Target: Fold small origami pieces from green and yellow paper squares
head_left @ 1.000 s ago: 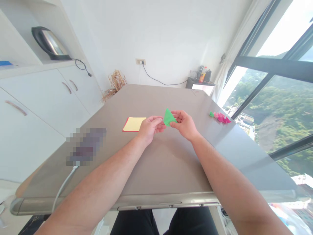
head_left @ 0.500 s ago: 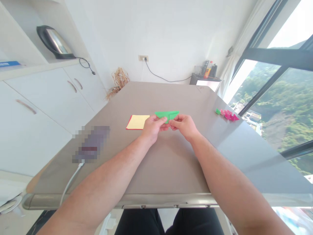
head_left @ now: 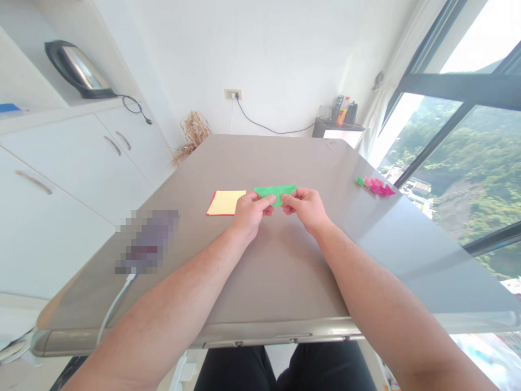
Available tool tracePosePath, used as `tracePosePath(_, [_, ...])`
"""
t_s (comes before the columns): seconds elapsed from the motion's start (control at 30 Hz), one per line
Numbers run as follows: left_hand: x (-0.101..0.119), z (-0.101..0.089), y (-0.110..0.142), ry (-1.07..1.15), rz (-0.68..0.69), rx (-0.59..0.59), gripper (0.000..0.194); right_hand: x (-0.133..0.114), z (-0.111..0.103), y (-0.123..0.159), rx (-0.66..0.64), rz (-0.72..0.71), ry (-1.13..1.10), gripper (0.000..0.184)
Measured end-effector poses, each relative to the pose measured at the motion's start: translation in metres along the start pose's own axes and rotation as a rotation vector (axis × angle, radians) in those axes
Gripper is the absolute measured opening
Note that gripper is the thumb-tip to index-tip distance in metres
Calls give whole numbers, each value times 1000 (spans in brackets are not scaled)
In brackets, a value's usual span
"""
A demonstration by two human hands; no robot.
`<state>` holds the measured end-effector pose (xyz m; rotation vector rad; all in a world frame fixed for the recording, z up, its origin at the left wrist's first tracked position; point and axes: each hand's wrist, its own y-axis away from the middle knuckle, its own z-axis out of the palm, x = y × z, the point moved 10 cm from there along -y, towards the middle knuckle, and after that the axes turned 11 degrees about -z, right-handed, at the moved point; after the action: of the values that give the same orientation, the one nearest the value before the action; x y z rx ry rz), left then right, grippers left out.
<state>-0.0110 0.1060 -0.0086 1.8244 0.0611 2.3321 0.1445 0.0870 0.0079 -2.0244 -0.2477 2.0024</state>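
A folded green paper piece [head_left: 275,192] is held low over the grey table [head_left: 280,255] between both hands. My left hand [head_left: 249,213] pinches its lower left part with thumb and fingers closed. My right hand [head_left: 306,208] pinches the lower right part the same way. The paper shows as a wide, flat shape with its long edge on top.
A yellow paper stack with a red edge [head_left: 224,202] lies just left of my hands. Small pink and green folded pieces [head_left: 376,185] sit near the table's right edge by the window. A blurred object with a white cable [head_left: 145,241] lies at the left. Cabinets stand left.
The green paper went from an upright triangle to a wide flat shape held lower. Both hands have come closer together on it.
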Motion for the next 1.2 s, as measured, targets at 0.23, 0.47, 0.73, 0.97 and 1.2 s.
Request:
tracePosePath(0.23, [-2,1,0,11,-27,-11,20,5,-1,1,44,54,-82,28])
tracePosePath(0.47, [-4,4,1,22,-48,-23,22,2,-6,2,113,26,-120,25])
tracePosePath(0.73, [-2,1,0,-25,-7,-30,25,-14,-7,0,105,-102,-54,39])
tracePosePath(0.97, [-2,15,4,-52,-3,-172,32,-18,-1,2,44,-202,122,37])
tracePosePath(1.2, [-4,9,-2,10,-19,-154,29,-26,-4,4,52,-232,229,20])
